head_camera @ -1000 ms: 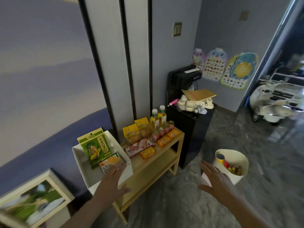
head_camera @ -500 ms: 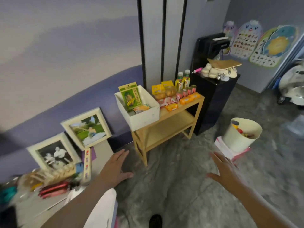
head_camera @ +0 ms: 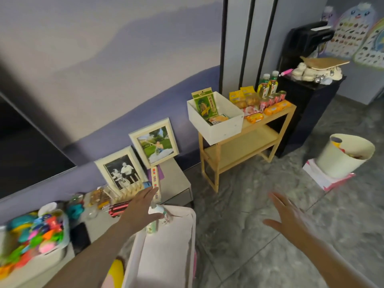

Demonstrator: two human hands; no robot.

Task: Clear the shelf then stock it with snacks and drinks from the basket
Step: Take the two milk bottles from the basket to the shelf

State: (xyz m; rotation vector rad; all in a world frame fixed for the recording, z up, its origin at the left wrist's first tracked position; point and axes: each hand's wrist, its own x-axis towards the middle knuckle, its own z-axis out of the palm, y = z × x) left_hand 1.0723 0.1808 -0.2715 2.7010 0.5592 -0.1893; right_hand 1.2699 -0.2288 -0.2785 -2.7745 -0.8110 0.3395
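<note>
A pale wooden shelf stands far right by the wall, its top stocked with glossy snack packets, two bottles and a square white box. Both the left hand and right hand hover with fingers spread wide, holding nothing. Since a moment ago the view has pulled back, so the shelf sits farther off and a pink fabric bin lies near the left hand.

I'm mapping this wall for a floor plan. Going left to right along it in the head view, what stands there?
Black-and-white framed photo → colour framed photo → white box on the wooden shelf → black cabinet.
</note>
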